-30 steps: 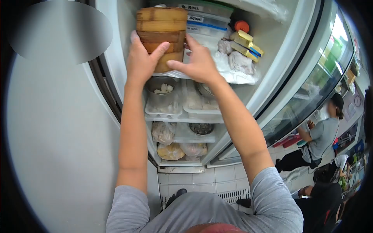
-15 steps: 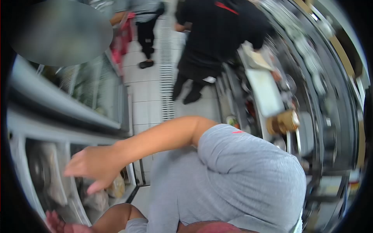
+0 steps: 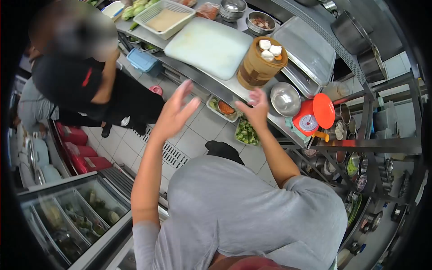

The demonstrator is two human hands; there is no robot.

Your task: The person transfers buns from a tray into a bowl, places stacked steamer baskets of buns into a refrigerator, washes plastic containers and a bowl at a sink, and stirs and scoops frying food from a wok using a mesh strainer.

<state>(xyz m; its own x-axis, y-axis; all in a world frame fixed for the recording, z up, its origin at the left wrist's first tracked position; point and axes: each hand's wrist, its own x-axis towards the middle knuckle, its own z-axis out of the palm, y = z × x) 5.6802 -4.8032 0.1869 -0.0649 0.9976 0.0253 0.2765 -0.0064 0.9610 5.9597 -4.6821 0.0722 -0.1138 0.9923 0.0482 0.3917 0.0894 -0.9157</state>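
Note:
My left hand (image 3: pixel 177 111) is raised in front of the counter edge, fingers spread and holding nothing. To its right, my right hand (image 3: pixel 255 108) is also empty, its fingers apart, just below a round bamboo steamer (image 3: pixel 258 67). White buns (image 3: pixel 267 55) and something orange sit in the top of the steamer. A white cutting board (image 3: pixel 209 46) lies left of the steamer on the metal counter. A steel bowl (image 3: pixel 285 99) and a red scale (image 3: pixel 308 122) stand right of my right hand.
A person in black (image 3: pixel 96 87) stands at the left, with another person in grey (image 3: pixel 38 103) behind. Metal trays (image 3: pixel 306 49) lie at the counter's back. Low down are a tub of greens (image 3: pixel 246 132) and a glass-topped chiller (image 3: pixel 81 220). A metal rack (image 3: pixel 387 145) stands at right.
The view has swung from the chiller side toward the counter. Both my hands have come from the lower left to in front of the counter, by the steamer.

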